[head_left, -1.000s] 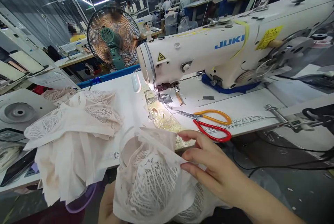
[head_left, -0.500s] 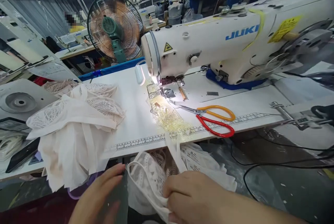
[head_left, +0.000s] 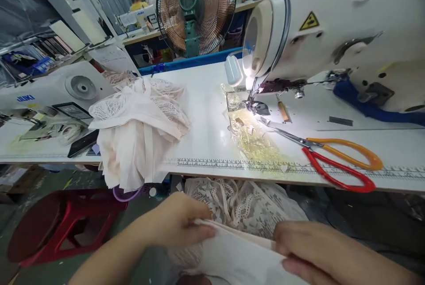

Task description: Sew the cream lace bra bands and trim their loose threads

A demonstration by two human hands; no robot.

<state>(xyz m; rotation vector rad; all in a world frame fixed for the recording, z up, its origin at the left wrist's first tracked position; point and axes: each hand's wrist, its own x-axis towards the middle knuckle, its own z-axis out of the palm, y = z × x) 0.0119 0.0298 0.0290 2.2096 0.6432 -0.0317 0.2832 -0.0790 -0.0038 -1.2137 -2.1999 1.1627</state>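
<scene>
Below the table's front edge, my left hand (head_left: 181,223) and my right hand (head_left: 310,249) both pinch the top edge of a white lace fabric piece (head_left: 242,254) stretched between them in my lap. More lace (head_left: 245,201) bunches just behind it. A white sewing machine (head_left: 332,28) stands on the white table (head_left: 206,134) beyond, its needle area lit by a lamp. Orange and red scissors (head_left: 335,161) lie on the table to the right of my hands.
A pile of cream lace pieces (head_left: 139,130) hangs over the table edge at left. A red stool (head_left: 59,227) stands on the floor at lower left. A standing fan (head_left: 195,6) and another sewing machine (head_left: 53,94) are behind. A person works far back.
My view swung left and lower. The lace piece dropped from the table edge into my lap. Both hands have closed on its top edge and pulled it taut.
</scene>
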